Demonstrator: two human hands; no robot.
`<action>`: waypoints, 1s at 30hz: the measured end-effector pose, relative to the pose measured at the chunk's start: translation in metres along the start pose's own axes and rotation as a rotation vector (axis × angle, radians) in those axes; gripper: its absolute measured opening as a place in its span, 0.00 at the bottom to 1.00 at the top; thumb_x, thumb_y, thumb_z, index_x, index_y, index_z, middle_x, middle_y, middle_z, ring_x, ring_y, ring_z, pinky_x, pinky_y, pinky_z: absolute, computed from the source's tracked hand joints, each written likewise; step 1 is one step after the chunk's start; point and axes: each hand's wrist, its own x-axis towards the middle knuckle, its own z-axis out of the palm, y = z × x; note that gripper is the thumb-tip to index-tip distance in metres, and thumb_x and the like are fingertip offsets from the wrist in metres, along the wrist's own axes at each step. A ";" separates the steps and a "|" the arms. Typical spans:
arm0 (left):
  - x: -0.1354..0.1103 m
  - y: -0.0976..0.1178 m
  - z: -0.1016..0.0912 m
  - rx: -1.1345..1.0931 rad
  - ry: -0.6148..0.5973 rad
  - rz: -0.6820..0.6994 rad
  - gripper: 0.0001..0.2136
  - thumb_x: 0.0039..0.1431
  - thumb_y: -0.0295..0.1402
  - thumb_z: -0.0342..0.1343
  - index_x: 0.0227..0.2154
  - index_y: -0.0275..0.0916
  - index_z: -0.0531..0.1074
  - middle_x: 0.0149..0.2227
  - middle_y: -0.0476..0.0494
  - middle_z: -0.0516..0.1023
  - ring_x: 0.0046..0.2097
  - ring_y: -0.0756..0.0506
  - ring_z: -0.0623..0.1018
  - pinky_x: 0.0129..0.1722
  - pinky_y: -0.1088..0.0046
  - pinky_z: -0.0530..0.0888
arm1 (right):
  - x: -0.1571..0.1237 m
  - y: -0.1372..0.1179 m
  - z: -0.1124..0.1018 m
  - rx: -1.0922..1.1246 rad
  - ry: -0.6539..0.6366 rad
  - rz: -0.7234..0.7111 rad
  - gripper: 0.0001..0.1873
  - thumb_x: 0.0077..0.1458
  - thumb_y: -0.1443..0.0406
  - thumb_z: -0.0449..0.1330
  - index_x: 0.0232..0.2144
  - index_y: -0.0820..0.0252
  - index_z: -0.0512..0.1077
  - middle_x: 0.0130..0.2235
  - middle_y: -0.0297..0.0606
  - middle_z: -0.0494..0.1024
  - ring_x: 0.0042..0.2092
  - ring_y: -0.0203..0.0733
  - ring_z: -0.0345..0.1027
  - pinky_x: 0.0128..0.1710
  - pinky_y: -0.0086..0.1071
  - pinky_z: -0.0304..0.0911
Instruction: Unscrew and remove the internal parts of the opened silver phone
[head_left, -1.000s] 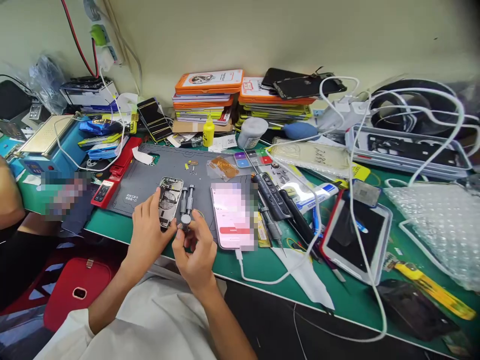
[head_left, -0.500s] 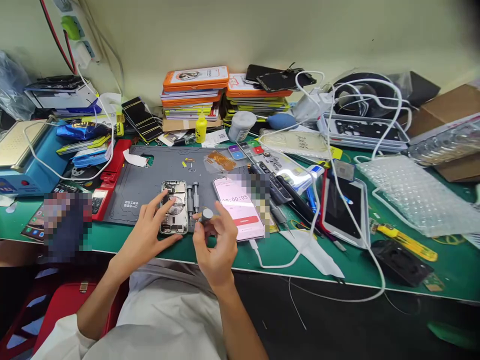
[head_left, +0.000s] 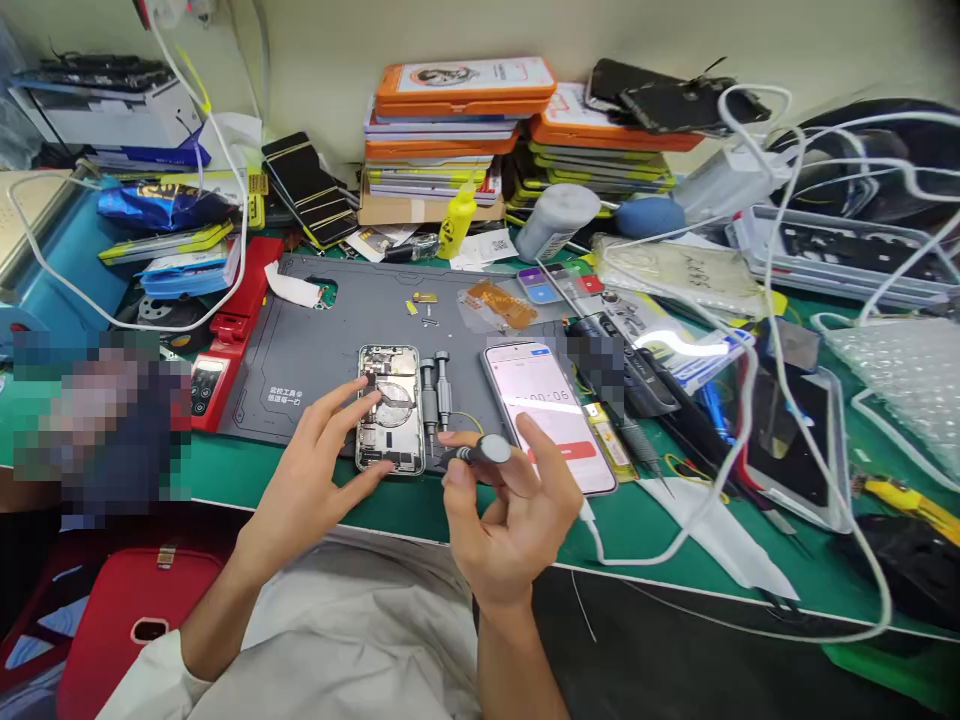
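Gripping a slim grey-capped screwdriver, the right hand is hovering beside the open left hand, whose fingertips are touching a disassembled silver phone.

Two hands show: the left hand and the right hand. There are three screwdrivers: one held screwdriver and two loose screwdrivers. There are two phones: one opened phone and one lit phone. There is one grey mat, one yellow bottle and two box stacks.
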 end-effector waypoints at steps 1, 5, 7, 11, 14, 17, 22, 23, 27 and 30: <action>0.000 -0.001 0.000 -0.050 0.039 -0.012 0.21 0.80 0.39 0.58 0.71 0.53 0.68 0.72 0.37 0.72 0.61 0.39 0.81 0.58 0.60 0.83 | 0.000 0.000 0.000 0.007 0.011 0.004 0.36 0.69 0.71 0.65 0.74 0.47 0.62 0.45 0.41 0.87 0.38 0.43 0.86 0.25 0.29 0.79; -0.002 -0.003 0.001 -0.263 0.201 -0.140 0.11 0.83 0.35 0.51 0.52 0.44 0.80 0.50 0.42 0.83 0.47 0.45 0.84 0.49 0.67 0.83 | 0.000 0.001 -0.001 0.009 0.020 0.016 0.35 0.70 0.71 0.65 0.73 0.46 0.64 0.45 0.40 0.86 0.40 0.44 0.87 0.26 0.29 0.80; -0.004 -0.003 0.001 -0.307 0.222 -0.194 0.12 0.83 0.36 0.51 0.49 0.43 0.80 0.45 0.43 0.84 0.46 0.45 0.84 0.49 0.67 0.83 | 0.001 0.002 -0.001 0.001 0.019 0.028 0.34 0.70 0.70 0.65 0.73 0.45 0.64 0.45 0.39 0.86 0.39 0.43 0.86 0.26 0.28 0.79; -0.004 -0.003 0.001 -0.260 0.254 -0.153 0.10 0.82 0.32 0.52 0.49 0.43 0.80 0.51 0.41 0.83 0.53 0.44 0.83 0.52 0.65 0.83 | 0.004 0.002 -0.001 0.014 0.044 0.018 0.34 0.70 0.69 0.66 0.72 0.43 0.65 0.45 0.37 0.85 0.35 0.38 0.82 0.24 0.26 0.77; 0.000 -0.003 0.001 -0.122 0.294 -0.085 0.10 0.80 0.28 0.52 0.51 0.43 0.80 0.58 0.40 0.82 0.59 0.43 0.81 0.58 0.62 0.81 | 0.008 0.000 0.000 0.032 0.017 -0.007 0.36 0.72 0.69 0.64 0.75 0.39 0.62 0.44 0.36 0.83 0.35 0.37 0.82 0.25 0.26 0.78; 0.007 -0.005 0.000 0.083 0.176 -0.012 0.10 0.80 0.27 0.53 0.52 0.43 0.79 0.56 0.41 0.84 0.62 0.39 0.79 0.65 0.55 0.77 | 0.015 -0.006 0.005 0.060 -0.056 0.021 0.33 0.75 0.69 0.61 0.75 0.39 0.61 0.46 0.38 0.84 0.36 0.38 0.82 0.29 0.30 0.83; 0.012 -0.011 -0.003 0.138 0.091 -0.027 0.13 0.82 0.27 0.48 0.53 0.42 0.78 0.54 0.42 0.85 0.61 0.39 0.79 0.64 0.56 0.77 | 0.022 -0.011 0.025 0.141 -0.155 0.055 0.32 0.76 0.69 0.59 0.75 0.40 0.59 0.51 0.40 0.84 0.40 0.40 0.85 0.35 0.34 0.87; 0.011 -0.012 -0.003 0.118 0.105 -0.030 0.12 0.82 0.27 0.48 0.53 0.43 0.77 0.53 0.43 0.85 0.62 0.40 0.79 0.64 0.56 0.77 | 0.022 -0.010 0.030 0.141 -0.171 0.029 0.33 0.76 0.69 0.59 0.76 0.39 0.58 0.52 0.41 0.84 0.42 0.41 0.86 0.37 0.35 0.88; 0.003 -0.013 0.001 0.080 0.142 -0.008 0.09 0.80 0.27 0.51 0.50 0.44 0.77 0.56 0.44 0.86 0.67 0.39 0.79 0.68 0.54 0.75 | 0.016 -0.002 0.048 0.045 -0.195 -0.129 0.39 0.75 0.71 0.59 0.79 0.37 0.54 0.60 0.45 0.82 0.55 0.47 0.87 0.47 0.41 0.90; -0.001 -0.011 0.004 0.080 0.159 -0.009 0.09 0.80 0.26 0.52 0.48 0.44 0.76 0.58 0.45 0.86 0.68 0.39 0.78 0.69 0.53 0.75 | 0.012 0.003 0.052 0.022 -0.206 -0.143 0.38 0.76 0.70 0.58 0.79 0.38 0.53 0.61 0.47 0.82 0.57 0.48 0.86 0.50 0.42 0.89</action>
